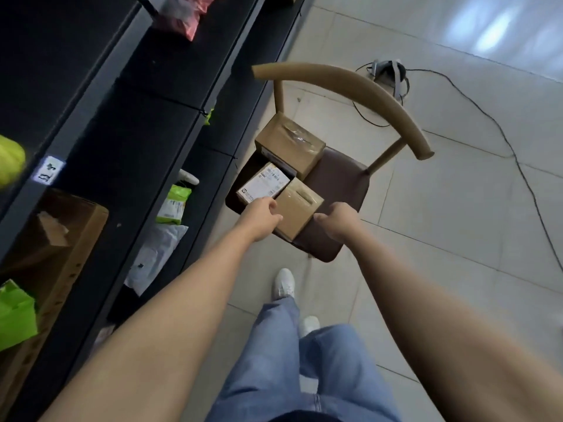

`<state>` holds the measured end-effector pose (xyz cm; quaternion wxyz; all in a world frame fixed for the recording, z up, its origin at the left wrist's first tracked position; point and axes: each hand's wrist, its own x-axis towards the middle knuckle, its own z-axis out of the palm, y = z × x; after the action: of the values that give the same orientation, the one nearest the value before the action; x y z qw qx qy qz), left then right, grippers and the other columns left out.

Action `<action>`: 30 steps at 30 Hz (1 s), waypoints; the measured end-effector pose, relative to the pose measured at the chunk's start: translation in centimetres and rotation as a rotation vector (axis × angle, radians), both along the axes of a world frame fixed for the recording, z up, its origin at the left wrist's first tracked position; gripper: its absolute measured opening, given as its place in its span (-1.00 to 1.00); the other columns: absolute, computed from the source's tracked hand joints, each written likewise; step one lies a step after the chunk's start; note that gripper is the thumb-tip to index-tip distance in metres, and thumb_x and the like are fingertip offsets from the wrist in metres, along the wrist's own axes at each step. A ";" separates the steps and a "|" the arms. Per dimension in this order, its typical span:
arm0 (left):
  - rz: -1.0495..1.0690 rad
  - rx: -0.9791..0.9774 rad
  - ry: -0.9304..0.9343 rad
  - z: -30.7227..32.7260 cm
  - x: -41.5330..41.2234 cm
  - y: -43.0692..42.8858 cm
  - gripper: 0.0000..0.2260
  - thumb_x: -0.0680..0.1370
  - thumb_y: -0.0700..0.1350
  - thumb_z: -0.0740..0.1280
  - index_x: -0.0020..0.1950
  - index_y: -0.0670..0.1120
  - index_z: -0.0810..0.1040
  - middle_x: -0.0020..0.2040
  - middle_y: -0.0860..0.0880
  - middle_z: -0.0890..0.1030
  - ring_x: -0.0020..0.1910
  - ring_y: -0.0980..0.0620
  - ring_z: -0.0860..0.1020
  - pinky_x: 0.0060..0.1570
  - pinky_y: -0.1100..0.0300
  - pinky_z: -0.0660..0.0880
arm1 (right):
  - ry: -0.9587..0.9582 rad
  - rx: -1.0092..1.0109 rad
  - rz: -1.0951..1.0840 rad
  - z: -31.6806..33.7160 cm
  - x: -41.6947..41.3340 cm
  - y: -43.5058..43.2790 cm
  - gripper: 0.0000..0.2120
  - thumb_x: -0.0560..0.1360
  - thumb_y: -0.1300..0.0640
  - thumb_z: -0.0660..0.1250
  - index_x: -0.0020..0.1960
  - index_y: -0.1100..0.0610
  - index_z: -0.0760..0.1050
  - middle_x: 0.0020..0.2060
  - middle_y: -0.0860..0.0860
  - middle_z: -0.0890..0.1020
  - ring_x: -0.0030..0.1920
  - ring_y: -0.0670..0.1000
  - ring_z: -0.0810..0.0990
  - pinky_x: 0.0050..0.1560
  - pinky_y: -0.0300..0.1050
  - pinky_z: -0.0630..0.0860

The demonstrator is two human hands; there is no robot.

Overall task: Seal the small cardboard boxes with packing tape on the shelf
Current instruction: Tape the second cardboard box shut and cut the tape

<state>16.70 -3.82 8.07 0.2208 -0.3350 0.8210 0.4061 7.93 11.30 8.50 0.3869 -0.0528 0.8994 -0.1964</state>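
While the person stands in jeans [304, 376] and white shoes [284, 283] on the tiled floor [441, 239], both hands reach down to a chair [335, 181]. The left hand [262, 216] grips the left side of the near box [297, 205]. The right hand [339, 222] clasps its right side, thumb on the edge and fingers curled under. The box sits on the seat's front, clear tape across its top. Just behind it lies a labelled box [265, 182] and farther back a taped box [289, 144] – all three close together. The dark shelf [170, 86] runs along the left with bagged parcels. Beyond the chair, a cable [487, 114] trails over the floor.
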 end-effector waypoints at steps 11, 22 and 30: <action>-0.065 -0.115 -0.169 -10.6 -5.7 0.3 -0.67 0.62 -0.18 0.15 0.38 -0.20 0.33 0.36 -0.19 0.39 0.29 -0.17 0.42 0.23 0.03 0.37 | -0.292 -0.099 -0.303 -10.7 -3.1 -1.6 -0.52 0.57 0.03 0.29 0.33 0.34 0.36 0.16 0.17 0.54 0.15 0.16 0.54 0.03 -0.08 0.43; 0.127 -0.306 -0.143 -14.6 -6.6 2.9 -0.64 0.61 -0.10 0.21 0.36 -0.23 0.33 0.36 -0.19 0.28 0.34 -0.17 0.28 0.29 -0.03 0.32 | -0.519 -0.344 -0.458 -15.5 -2.5 -1.4 -0.65 0.60 0.08 0.22 0.34 0.19 0.38 -0.04 0.00 0.53 -0.20 -0.09 0.47 -0.13 -0.18 0.52; 0.300 -0.153 -0.096 -11.9 -5.8 5.5 -0.59 0.56 0.01 0.30 0.32 -0.19 0.39 0.33 -0.19 0.35 0.34 -0.19 0.30 0.30 -0.09 0.34 | -0.571 -0.395 -0.492 -12.1 -2.4 1.2 -0.69 0.62 0.07 0.19 0.34 0.10 0.38 0.07 -0.01 0.54 -0.16 -0.10 0.51 -0.35 -0.20 0.41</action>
<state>10.90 1.70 -3.84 0.1707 -0.4885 0.7788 0.3544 5.58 12.48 -3.63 0.5447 0.1466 0.6870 -0.4581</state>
